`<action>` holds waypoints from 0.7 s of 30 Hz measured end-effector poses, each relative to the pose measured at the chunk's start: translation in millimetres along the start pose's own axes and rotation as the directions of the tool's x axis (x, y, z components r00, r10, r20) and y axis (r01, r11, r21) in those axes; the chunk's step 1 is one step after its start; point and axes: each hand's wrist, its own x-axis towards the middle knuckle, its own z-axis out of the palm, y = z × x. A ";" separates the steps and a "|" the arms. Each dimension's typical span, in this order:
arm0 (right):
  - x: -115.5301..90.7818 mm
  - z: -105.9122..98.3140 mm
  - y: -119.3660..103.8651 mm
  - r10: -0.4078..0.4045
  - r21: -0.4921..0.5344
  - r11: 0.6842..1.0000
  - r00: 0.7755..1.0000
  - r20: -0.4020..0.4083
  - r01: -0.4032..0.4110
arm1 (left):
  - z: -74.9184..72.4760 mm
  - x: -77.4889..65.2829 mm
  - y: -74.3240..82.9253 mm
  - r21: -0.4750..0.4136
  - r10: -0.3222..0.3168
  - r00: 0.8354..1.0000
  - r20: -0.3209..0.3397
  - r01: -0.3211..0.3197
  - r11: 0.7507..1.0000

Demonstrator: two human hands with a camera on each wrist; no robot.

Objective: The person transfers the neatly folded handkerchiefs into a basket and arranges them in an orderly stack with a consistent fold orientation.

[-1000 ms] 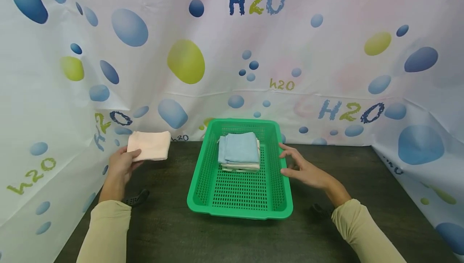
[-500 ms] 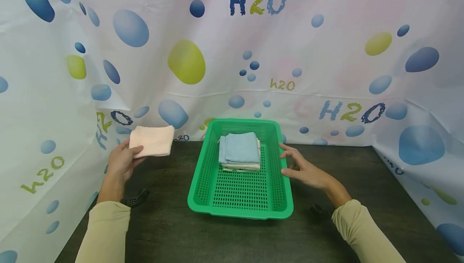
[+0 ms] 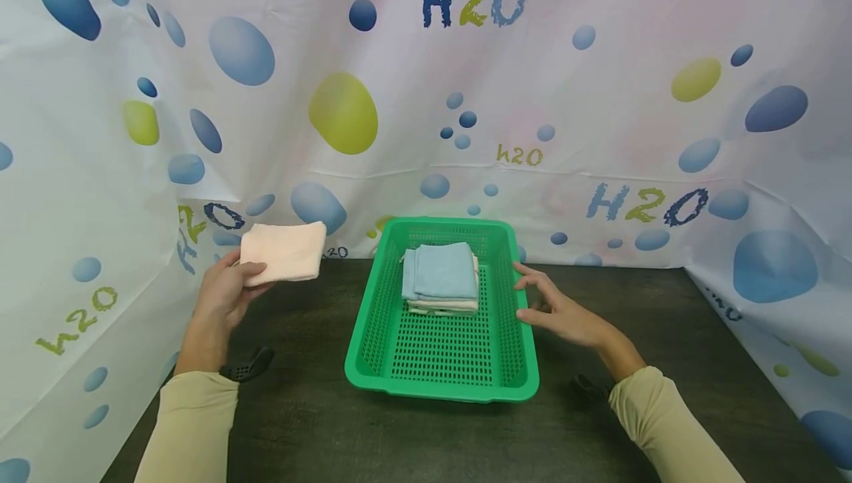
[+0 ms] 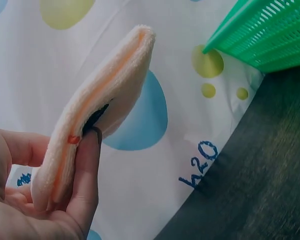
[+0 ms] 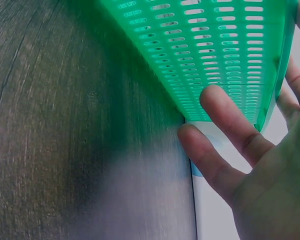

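Observation:
My left hand point(image 3: 221, 294) holds a folded peach towel point(image 3: 286, 250) above the table at the left, thumb on the near side. In the left wrist view the towel point(image 4: 90, 107) stands nearly edge-on, its folded layers and a dark label showing between thumb and fingers. My right hand point(image 3: 569, 320) rests with spread, relaxed fingers at the right rim of a green plastic basket point(image 3: 435, 391). Two of its fingers point(image 5: 230, 115) extend beside the slotted basket wall in the right wrist view. Inside the basket, toward the back, lies a blue folded cloth point(image 3: 444, 272) on several paler ones.
The basket stands mid-table on a dark wooden surface point(image 3: 299, 424). Behind and to both sides rises a white curtain point(image 3: 426, 98) printed with blue and green drops. A dark wrist strap point(image 3: 249, 366) sits at my left wrist.
My left hand has lifted the peach towel slightly and moved it a little to the right. My right hand, the basket and the cloth stack have stayed put.

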 end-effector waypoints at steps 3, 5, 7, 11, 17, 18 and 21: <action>0.1 0.3 -0.6 0.004 0.002 1.000 1.000 -0.004 -0.004 | 3.4 -2.4 3.8 -0.016 0.006 1.000 0.020 -0.006 1.000; 0.1 0.6 -0.7 0.003 0.002 1.000 1.000 -0.004 -0.003 | 5.4 -3.2 6.0 -0.018 0.003 1.000 0.024 -0.003 1.000; 0.0 0.8 -0.7 0.006 0.003 1.000 1.000 -0.005 -0.006 | 7.3 -4.1 7.8 -0.015 0.001 1.000 0.027 0.000 1.000; -0.4 0.8 -1.0 0.007 -0.002 1.000 1.000 0.000 -0.007 | 10.9 -6.9 11.5 -0.016 0.004 0.999 0.047 -0.003 1.000; 0.0 0.2 -1.5 0.004 -0.003 1.000 1.000 -0.001 -0.004 | 15.8 -13.7 18.1 -0.061 0.028 0.996 0.085 -0.023 0.998; 0.1 0.1 -1.5 0.003 -0.002 1.000 1.000 -0.002 -0.003 | 16.8 -14.8 19.0 -0.068 0.035 0.995 0.093 -0.029 0.997; 0.3 0.0 -1.6 0.003 0.001 1.000 1.000 -0.003 -0.003 | 19.9 -17.1 20.8 -0.080 0.060 0.990 0.126 -0.050 0.996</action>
